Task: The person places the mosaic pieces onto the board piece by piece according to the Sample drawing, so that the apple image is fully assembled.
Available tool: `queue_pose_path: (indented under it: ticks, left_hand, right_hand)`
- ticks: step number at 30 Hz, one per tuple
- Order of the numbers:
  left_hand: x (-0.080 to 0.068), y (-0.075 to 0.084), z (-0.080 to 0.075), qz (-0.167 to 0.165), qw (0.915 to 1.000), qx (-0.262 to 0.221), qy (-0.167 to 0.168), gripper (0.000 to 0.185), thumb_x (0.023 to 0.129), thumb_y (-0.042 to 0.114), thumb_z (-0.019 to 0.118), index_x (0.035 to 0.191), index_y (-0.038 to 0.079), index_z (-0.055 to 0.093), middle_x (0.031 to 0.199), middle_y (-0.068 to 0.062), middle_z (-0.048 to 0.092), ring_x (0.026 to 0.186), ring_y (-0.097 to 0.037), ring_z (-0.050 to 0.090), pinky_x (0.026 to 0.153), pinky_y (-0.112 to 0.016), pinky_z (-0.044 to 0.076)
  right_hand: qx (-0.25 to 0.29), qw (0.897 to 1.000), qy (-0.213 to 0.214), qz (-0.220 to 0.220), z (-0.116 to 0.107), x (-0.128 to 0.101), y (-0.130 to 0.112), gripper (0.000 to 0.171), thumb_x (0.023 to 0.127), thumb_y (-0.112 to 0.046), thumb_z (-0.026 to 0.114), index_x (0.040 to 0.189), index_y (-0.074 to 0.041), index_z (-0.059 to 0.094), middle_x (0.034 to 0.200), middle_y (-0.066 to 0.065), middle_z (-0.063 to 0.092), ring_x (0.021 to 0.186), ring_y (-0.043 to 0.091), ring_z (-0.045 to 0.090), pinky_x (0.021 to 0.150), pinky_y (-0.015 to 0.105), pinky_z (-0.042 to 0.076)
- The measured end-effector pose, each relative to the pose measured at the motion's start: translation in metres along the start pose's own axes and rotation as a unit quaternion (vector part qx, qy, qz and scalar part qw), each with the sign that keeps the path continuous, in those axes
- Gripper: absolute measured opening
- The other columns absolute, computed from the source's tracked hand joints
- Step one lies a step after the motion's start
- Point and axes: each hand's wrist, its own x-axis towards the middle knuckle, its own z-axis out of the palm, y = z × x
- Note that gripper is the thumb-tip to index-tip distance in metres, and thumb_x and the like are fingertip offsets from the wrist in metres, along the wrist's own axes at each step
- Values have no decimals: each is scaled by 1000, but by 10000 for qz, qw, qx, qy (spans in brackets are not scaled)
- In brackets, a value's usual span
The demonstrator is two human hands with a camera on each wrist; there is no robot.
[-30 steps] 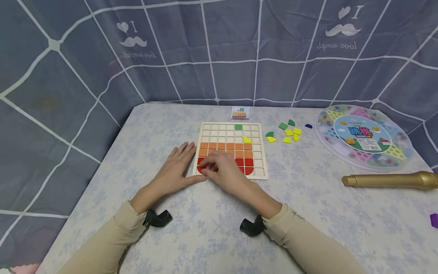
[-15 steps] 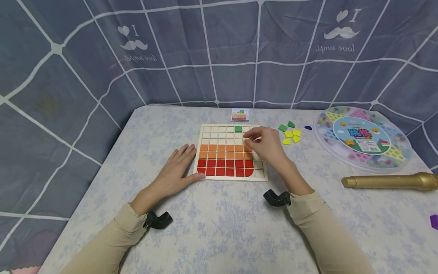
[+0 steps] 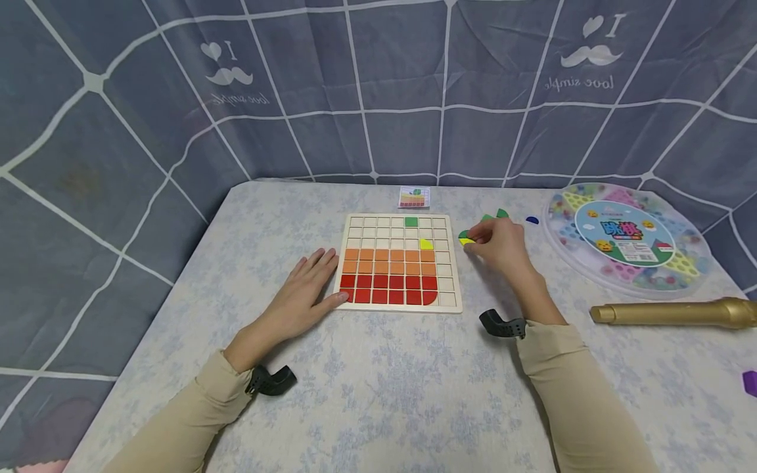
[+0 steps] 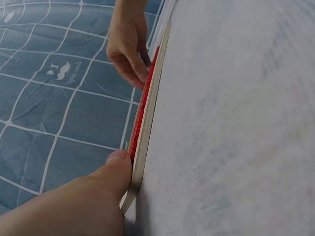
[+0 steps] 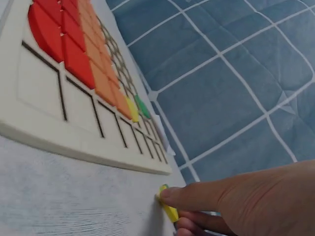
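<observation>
The right hand (image 3: 499,244) pinches a yellow quarter-round tile (image 5: 169,209) off the table beside the wooden grid board (image 3: 449,303), which the flat, loosely spread left hand (image 3: 301,292) steadies; next, I judge, comes a clean lift and careful seating in an open cell.

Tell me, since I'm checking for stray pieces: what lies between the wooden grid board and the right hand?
Only bare tablecloth. In the head view, the wooden grid board and the right hand, pinching a yellow piece, are separated by an empty strip.

Loose pieces (image 3: 501,213) mostly hidden under right hand (image 3: 499,244)
</observation>
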Motion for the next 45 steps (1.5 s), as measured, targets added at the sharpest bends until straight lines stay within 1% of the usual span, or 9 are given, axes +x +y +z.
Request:
queue_pose_path:
  ticks: [5,10,16,24,26,29,33,38,45]
  left_hand:
    - [0,0,-1,18,10000,-17,36,76,108,41,58,165,-1,30,174,-17,25,163,-38,16,132,-57,10]
    - [0,0,-3,-3,10000,-4,14,83,105,47,62,166,1,29,174,-17,25,163,-38,16,132,-58,9]
    - [0,0,-4,-26,9999,125,-28,97,97,54,70,167,3,27,174,-16,25,163,-37,15,132,-59,10]
    - [1,0,-3,10,9999,136,-38,98,96,53,71,167,3,26,174,-16,24,164,-37,15,132,-58,10]
    - [1,0,-2,25,9999,130,-31,97,97,53,71,167,3,26,174,-16,24,163,-37,15,132,-58,11]
    - [0,-1,-2,35,9999,115,-21,97,97,53,71,167,3,26,174,-17,24,163,-37,16,132,-59,11]
    - [-1,-1,-3,17,9999,104,-21,98,96,53,71,167,2,26,174,-17,25,163,-38,16,132,-59,11]
    - [-2,0,-4,-37,10000,84,-16,99,96,54,72,167,3,26,174,-17,25,163,-37,15,132,-59,10]
    - [-2,1,-2,-110,9998,102,-109,99,96,58,70,167,4,27,175,-15,23,164,-36,15,132,-59,10]
  right_hand:
    - [-62,9997,124,-191,4,1,0,21,90,-2,80,108,7,77,102,24,75,94,38,70,91,52,54]
    - [-19,9996,189,-186,6,2,0,21,89,-3,82,107,7,77,100,23,75,91,36,70,89,49,54]
    - [57,9998,168,-121,6,4,1,19,90,-5,82,107,4,79,98,20,75,88,33,70,75,35,53]
    - [171,9995,239,-124,6,4,-1,12,94,-7,79,104,-1,80,93,17,77,76,23,69,62,25,50]
    - [284,9991,277,-174,8,5,-3,12,94,-6,78,104,-1,80,94,18,77,79,24,70,63,25,51]
    - [467,9983,189,-279,13,7,-10,12,96,-5,76,107,-2,79,98,17,76,91,30,72,70,28,53]
    - [545,9974,-200,-431,21,11,-24,14,98,-5,73,111,-6,79,107,14,75,101,33,72,82,38,56]
    - [453,9931,-532,-939,29,23,-47,13,100,-4,71,109,-7,80,109,12,78,103,31,73,88,46,58]
    - [177,9843,-1050,-1410,46,38,-72,13,100,-1,70,104,-6,81,103,10,79,101,28,72,92,43,56]
